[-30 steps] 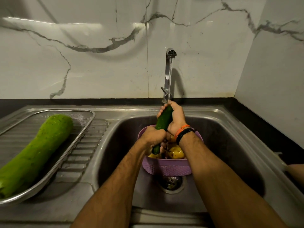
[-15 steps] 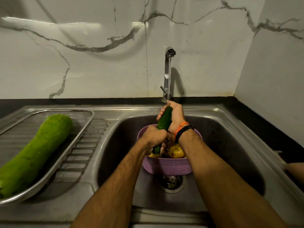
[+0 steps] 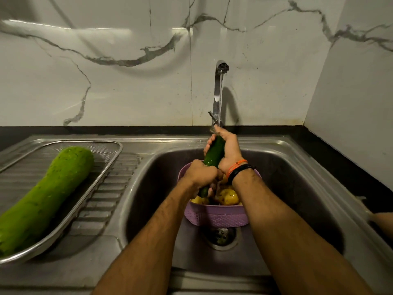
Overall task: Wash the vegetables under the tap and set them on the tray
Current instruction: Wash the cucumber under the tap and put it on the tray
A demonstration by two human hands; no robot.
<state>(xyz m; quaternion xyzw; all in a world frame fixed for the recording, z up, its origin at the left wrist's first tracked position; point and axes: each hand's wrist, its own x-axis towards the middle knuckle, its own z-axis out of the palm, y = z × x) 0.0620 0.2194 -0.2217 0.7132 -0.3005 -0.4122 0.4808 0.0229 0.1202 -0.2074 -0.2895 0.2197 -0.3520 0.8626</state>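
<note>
- Your left hand (image 3: 202,174) wraps the lower end of the cucumber (image 3: 214,154), fingers curled fully round it; your right hand (image 3: 228,151) curls round the upper end, right where the stream from the tap (image 3: 219,90) lands.
- Turn the cucumber between both grips so every side meets the water, and rub along its length rather than only at the tip.
- Grip firmly: wet, glossy skin probably slips.
- Hold it over the purple basket (image 3: 217,217) in the sink (image 3: 297,167), so a drop lands among the yellow vegetables (image 3: 228,196).
- The cucumber is dark green, smooth, tilted steeply.
- The tray (image 3: 106,152) on the left already holds the pale gourd (image 3: 46,194), with room beside it.
</note>
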